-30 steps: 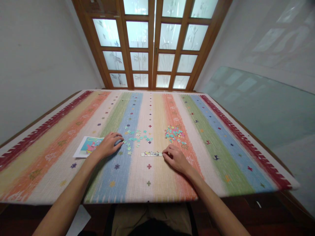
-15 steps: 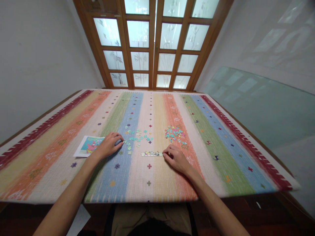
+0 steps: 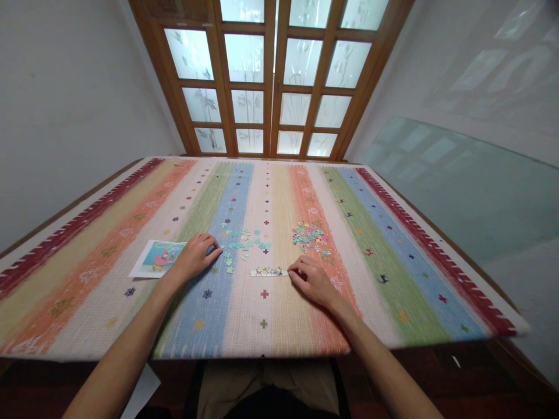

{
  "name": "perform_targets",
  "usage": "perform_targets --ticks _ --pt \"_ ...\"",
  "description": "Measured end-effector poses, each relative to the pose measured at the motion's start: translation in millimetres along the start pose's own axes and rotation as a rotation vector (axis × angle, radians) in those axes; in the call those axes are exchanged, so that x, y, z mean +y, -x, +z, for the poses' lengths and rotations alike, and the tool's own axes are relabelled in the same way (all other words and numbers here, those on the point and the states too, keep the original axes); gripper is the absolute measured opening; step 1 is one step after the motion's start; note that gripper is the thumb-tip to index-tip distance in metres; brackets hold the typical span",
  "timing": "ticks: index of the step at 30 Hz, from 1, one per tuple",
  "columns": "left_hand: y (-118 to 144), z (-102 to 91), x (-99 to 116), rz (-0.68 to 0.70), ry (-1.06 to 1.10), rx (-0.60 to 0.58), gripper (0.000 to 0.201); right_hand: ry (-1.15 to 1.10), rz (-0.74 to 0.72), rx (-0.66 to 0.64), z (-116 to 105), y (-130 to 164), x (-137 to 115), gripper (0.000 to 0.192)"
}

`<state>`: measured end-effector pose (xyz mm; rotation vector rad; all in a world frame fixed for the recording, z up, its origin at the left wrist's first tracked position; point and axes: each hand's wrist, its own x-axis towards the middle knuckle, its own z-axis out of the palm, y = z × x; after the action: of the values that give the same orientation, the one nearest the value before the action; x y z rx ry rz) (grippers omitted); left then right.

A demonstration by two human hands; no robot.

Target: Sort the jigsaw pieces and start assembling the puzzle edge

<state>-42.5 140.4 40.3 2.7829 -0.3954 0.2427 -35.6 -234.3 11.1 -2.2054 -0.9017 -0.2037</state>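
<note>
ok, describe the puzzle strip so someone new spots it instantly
On the striped tablecloth, find the person's right hand. The puzzle strip lies just left of it, its right end nearest that hand. Unlike the loose puzzle pieces farther from the person, it forms one straight, narrow row.

A rectangular table with a brown edge (image 3: 70,207) wears a woven cloth (image 3: 393,285) striped in dark red, yellow, orange, white, green and blue, printed with small crosses and snowflakes. Beyond its far end stand brown wooden doors (image 3: 278,105) with frosted glass panes (image 3: 244,57) bearing plant designs. A pale green, round-cornered glossy panel (image 3: 463,180) stands against the right-hand white wall (image 3: 419,64). Below lies a dark reddish-brown floor (image 3: 437,387).
</note>
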Motion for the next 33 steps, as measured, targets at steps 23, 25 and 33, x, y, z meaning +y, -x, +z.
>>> perform_targets --ticks 23,25,33 --pt "9 -0.4 25 0.091 0.157 -0.061 0.025 0.001 0.004 0.005 -1 -1 -2 0.016" --pt "9 -0.4 25 0.082 0.162 -0.067 0.024 0.005 0.007 0.002 -1 -1 -2 0.016" --pt "9 0.2 26 0.085 0.157 -0.064 0.025 -0.005 0.002 0.007 0 -1 0 0.016"
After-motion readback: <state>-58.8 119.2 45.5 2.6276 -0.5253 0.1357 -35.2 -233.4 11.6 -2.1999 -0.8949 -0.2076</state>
